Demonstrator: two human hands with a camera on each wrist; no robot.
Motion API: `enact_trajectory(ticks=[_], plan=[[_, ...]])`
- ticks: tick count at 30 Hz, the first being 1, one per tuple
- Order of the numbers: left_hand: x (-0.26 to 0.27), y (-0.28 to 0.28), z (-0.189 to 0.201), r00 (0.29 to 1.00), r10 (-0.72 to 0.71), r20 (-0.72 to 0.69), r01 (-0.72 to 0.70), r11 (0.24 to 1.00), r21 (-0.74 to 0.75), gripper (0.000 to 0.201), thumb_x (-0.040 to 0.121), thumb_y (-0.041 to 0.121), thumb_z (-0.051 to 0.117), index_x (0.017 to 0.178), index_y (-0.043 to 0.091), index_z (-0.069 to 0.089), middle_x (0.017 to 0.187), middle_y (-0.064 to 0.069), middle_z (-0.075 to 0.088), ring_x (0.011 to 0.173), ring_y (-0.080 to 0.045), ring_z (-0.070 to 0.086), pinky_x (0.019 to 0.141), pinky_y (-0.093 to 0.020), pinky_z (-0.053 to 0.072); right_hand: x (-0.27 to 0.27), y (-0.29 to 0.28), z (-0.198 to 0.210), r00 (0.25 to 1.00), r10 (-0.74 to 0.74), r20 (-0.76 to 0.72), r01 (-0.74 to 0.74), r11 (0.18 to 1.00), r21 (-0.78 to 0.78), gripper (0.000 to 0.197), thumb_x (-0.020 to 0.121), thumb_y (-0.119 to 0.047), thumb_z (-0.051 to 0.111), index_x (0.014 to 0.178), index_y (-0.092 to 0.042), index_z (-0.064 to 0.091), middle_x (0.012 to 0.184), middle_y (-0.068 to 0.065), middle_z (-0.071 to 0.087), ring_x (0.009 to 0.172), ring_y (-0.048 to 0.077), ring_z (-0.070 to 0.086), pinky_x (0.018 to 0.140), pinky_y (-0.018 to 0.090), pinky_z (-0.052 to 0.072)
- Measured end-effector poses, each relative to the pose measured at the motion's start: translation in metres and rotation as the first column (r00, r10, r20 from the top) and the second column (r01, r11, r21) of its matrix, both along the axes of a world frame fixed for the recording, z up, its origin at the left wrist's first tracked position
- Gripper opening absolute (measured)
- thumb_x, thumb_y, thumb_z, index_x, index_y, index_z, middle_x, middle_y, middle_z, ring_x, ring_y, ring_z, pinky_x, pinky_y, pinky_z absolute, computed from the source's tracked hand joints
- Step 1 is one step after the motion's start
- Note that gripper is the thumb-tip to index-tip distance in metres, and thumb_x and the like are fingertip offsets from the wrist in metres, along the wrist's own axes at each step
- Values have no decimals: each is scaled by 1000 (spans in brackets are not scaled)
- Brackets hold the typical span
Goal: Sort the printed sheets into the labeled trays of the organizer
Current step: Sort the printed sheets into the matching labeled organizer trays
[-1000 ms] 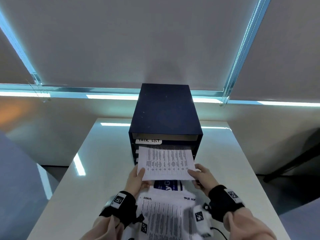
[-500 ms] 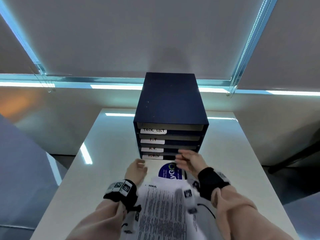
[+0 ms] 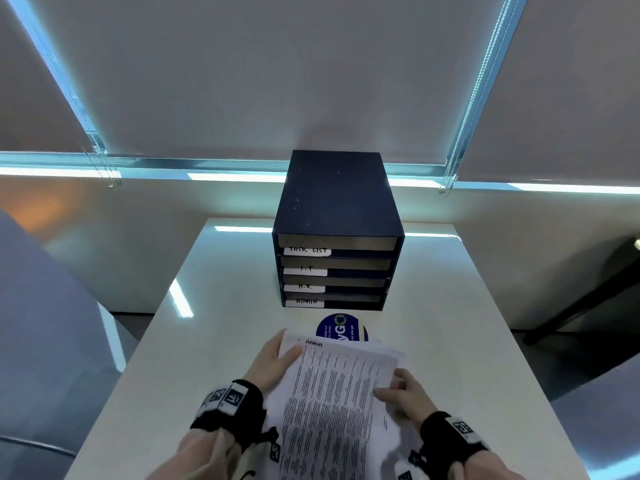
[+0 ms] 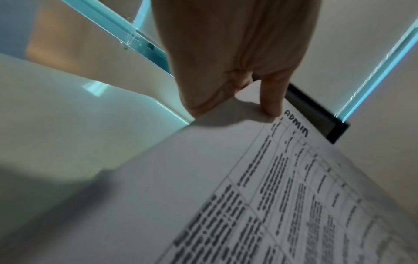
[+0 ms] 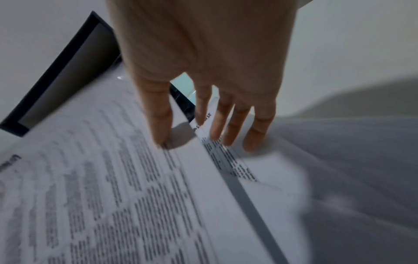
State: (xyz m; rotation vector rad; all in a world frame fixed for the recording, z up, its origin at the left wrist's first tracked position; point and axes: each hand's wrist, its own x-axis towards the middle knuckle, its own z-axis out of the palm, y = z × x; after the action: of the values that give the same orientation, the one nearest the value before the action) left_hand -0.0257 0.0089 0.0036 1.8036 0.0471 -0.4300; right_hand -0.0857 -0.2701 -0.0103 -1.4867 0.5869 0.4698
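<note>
A dark blue organizer (image 3: 337, 195) stands at the table's far middle, its trays labeled TASK LIST, I.T, H.R. and, lowest, ADMIN (image 3: 304, 301). Close to me lies a stack of printed sheets; the top sheet (image 3: 332, 386) is headed ADMIN (image 4: 296, 125). My left hand (image 3: 277, 355) pinches its far left corner, thumb (image 4: 271, 100) on top. My right hand (image 3: 398, 389) holds its right edge, with the thumb (image 5: 158, 121) on the sheet and the fingers (image 5: 226, 125) past its edge over the sheet below (image 5: 237, 166). The top sheet's right edge is raised off the stack.
A round blue sticker or disc (image 3: 341, 329) lies between the organizer and the stack. The white table (image 3: 225, 323) has bare surface left and right of the organizer. Closed blinds hang behind it. A grey chair back (image 3: 41, 323) is at the left.
The sheet that was sliding into the organizer's top slot is gone from view. Both hands have pulled back to the stack and taken hold of the ADMIN sheet.
</note>
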Motion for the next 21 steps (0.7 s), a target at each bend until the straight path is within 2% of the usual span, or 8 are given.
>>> enact_trajectory(ticks=[3,5,8,10,12,15,17,21], plan=[[2,-3,29,991,110,-70,-119,984,-136,73,83,53,61,141,18,38,145,-3,43,132,-21,43,112,-47,31,-10,2,10,993,118,-26,-114,985,131,48,80,-6,72,125,-8,54,112,8,70,99,24,69,76,32,53],[8,-4,43,972,203,-119,-224,952,-209,54,94,36,52,140,11,37,143,-5,42,130,-23,44,111,-41,32,-16,2,9,988,145,-53,-130,966,225,57,80,-7,72,131,-1,49,121,13,67,108,28,66,87,40,54],[16,-5,58,962,243,-120,-266,932,-247,49,97,31,46,137,3,40,135,-6,49,125,-25,49,112,-43,32,-25,3,10,991,119,-60,-92,940,329,80,73,-4,78,140,2,34,133,20,56,119,33,59,102,47,47],[17,-2,61,963,235,-130,-259,941,-217,35,101,25,40,132,10,45,132,-2,50,124,-22,49,113,-42,30,-32,6,21,992,124,-38,-102,927,361,52,86,5,62,133,4,39,117,18,66,107,33,65,91,41,54],[22,1,51,968,211,-139,-235,954,-185,31,100,30,40,117,11,57,131,-10,57,122,-26,53,111,-45,33,-38,11,37,997,80,-15,-70,938,340,39,91,10,51,128,4,40,104,12,67,95,25,67,73,30,57],[28,3,39,967,198,-159,-224,960,-166,44,95,44,44,117,9,59,128,-15,60,121,-27,55,109,-46,36,-41,15,50,1000,27,13,-30,932,361,53,92,13,47,141,8,29,117,9,56,95,21,62,82,32,47],[24,-1,49,964,206,-170,-237,953,-188,36,101,33,38,112,7,59,122,-17,63,116,-29,58,107,-46,39,-41,10,39,998,68,-13,-59,937,343,49,92,10,49,139,5,37,119,26,61,102,37,65,90,39,51],[27,-1,48,951,217,-218,-263,941,-212,31,103,23,34,107,6,59,120,-21,62,110,-31,61,103,-47,42,-40,4,14,999,-9,-35,21,940,341,47,91,3,53,136,0,41,127,24,60,108,39,64,89,48,54]])
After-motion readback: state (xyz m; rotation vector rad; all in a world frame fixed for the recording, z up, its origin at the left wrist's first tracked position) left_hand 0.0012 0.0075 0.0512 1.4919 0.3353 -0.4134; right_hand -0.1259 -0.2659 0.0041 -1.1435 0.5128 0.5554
